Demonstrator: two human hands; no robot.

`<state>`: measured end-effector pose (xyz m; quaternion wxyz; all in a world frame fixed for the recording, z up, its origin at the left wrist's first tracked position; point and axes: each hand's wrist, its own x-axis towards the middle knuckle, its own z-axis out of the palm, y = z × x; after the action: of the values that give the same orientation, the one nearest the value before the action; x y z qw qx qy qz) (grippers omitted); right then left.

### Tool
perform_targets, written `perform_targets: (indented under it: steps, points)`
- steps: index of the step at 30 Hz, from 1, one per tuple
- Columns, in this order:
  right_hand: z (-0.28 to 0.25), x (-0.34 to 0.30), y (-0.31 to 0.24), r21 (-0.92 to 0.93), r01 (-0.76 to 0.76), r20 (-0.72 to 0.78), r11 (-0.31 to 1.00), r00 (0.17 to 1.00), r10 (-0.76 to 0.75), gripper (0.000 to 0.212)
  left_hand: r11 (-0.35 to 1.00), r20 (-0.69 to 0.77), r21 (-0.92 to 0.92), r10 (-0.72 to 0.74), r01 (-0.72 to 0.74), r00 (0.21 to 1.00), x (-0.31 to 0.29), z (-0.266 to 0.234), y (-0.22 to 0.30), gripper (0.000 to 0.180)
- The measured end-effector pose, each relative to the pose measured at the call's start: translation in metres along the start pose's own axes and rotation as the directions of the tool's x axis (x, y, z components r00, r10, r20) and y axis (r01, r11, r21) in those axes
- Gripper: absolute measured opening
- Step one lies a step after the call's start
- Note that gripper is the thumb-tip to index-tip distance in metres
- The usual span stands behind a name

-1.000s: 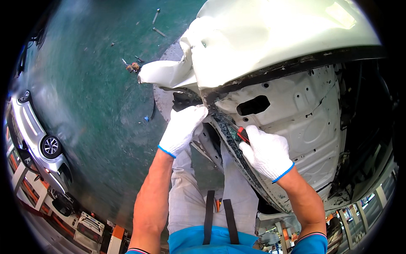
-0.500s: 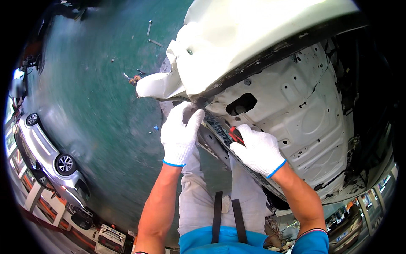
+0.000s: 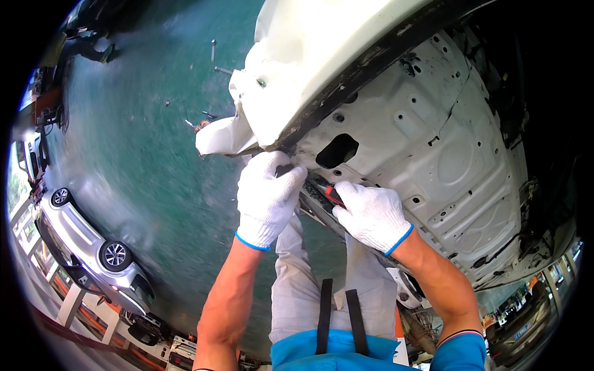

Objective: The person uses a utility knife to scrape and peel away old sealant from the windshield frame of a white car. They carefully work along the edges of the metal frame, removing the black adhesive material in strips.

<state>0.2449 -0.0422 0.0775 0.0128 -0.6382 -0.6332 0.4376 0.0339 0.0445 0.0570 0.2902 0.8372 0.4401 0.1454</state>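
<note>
My left hand (image 3: 267, 201), in a white knit glove with a blue cuff, is closed at the lower corner of a white car body panel (image 3: 297, 74). Something dark shows between its thumb and fingers; I cannot make out what. My right hand (image 3: 373, 216), gloved the same way, grips a tool with a red-and-black handle (image 3: 335, 195). The tool points up and left toward my left fingertips, along the edge strip of a bare white inner panel (image 3: 427, 142). That panel has round holes and one large dark opening (image 3: 337, 151). The tool's tip is hard to see.
A bent white flap (image 3: 219, 137) juts out left of the panel corner. Wrench-like tools (image 3: 213, 51) and small parts lie on the green floor (image 3: 167, 161). A silver car (image 3: 86, 241) stands at the left. A person's legs (image 3: 90, 49) show at the far upper left.
My view has shifted a little, and the panels sit further left in it. My left fingers have closed more at the corner. The tool in my right hand has come nearer to them.
</note>
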Motion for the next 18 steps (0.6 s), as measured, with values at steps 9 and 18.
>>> perform_targets:
  steps: [9, 18]
  points:
    - [0.005, -0.002, 0.003, -0.138, 0.100, -0.126, 0.985, 0.985, -0.118, 0.025, 0.998, 0.046, 0.053, 0.028, -0.031, 0.999, 0.000, 0.005, -0.002, 0.028]
    - [0.016, -0.001, 0.011, -0.235, 0.178, -0.231, 0.956, 0.945, -0.232, 0.010, 0.998, 0.048, 0.048, 0.036, -0.038, 0.998, -0.002, 0.008, -0.004, 0.025]
